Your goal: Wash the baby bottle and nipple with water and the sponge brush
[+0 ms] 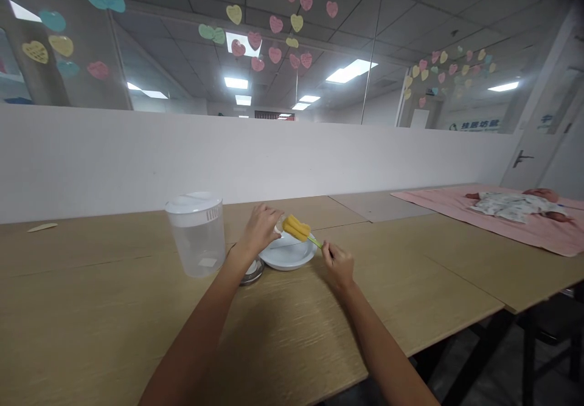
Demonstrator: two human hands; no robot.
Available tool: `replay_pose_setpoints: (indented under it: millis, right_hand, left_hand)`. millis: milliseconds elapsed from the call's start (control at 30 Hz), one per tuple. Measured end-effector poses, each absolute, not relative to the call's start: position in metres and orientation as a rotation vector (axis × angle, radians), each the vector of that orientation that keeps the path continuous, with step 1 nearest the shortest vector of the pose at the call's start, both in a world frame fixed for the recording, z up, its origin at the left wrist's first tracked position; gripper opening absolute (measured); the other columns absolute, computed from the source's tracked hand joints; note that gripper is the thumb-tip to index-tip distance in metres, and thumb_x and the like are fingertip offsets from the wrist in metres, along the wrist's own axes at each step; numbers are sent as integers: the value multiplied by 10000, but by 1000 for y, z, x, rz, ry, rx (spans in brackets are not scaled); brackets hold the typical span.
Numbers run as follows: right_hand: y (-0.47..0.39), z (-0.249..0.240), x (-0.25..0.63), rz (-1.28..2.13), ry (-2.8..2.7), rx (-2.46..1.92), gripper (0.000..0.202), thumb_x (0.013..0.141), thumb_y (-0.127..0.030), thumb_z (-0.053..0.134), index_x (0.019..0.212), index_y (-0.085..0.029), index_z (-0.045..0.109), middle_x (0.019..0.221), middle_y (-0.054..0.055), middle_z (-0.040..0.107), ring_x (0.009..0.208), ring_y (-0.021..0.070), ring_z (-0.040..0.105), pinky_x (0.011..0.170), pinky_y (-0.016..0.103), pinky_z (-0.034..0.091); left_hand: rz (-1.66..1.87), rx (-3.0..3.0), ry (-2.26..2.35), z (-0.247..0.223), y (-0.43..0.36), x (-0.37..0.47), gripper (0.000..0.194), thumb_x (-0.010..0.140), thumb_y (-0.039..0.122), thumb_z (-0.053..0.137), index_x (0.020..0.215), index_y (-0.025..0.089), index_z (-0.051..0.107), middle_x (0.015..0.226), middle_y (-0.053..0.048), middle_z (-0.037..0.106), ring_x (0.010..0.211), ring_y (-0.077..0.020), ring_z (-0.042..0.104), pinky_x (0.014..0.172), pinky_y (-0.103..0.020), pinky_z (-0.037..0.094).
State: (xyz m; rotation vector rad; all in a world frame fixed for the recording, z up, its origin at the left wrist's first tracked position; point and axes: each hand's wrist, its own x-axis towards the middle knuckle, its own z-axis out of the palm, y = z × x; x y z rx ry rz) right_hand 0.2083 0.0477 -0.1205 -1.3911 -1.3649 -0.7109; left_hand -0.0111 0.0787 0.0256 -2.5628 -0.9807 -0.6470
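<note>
Left fingers (269, 213) pinch a small clear container (278, 224); right fingers (329, 250) clasp the thin green handle (314, 242) of a yellow sponge brush (296, 227); brushing seems unfinished.

We find both arms bare. Our left forearm (207, 315) slants from 7 o'clock toward 1 o'clock, and our left hand (262, 229) is raised with its fingers bent in a curved grasp. Our right forearm (378, 336) enters at 5 o'clock, aimed toward 11. We record our right hand (338, 265) at 4 o'clock from the other, fingers folded fist-like, the two apart.
</note>
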Motion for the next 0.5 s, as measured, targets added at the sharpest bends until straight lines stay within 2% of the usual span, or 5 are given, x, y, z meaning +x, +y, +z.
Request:
replay_pose_setpoints:
  millis: [133, 233, 500]
  right_hand:
    - [44, -117, 207, -956, -1403, -1390, 483, 932, -312, 418, 489, -154, 533, 461, 10, 524, 429, 67, 389, 497, 251, 205]
    - [40, -113, 201, -1047, -1432, -1361, 469, 930, -281, 435, 486, -158, 522, 449, 1, 504, 431, 66, 392, 501, 254, 207]
    - [34, -104, 187, -1210, -1419, -1203, 420, 900, -240, 511, 486, -173, 495, 431, -15, 490, 431, 79, 407, 500, 265, 215]
  left_hand:
    - [-480, -2426, -886, 20, 74, -7, 243, 790, 98, 564, 1024, 156, 598, 1019, -94, 643, 993, -257, 490, 864, -373, 371]
    - [-433, -2369, -862, 12, 74, -2, 221, 830, 50, 460, 968, 145, 603, 963, -98, 638, 951, -253, 491, 814, -368, 382]
    - [-387, -2379, -788, -4, 73, 15, 165, 828, 28, 482, 850, 138, 603, 825, -80, 631, 882, -238, 489, 745, -350, 376]
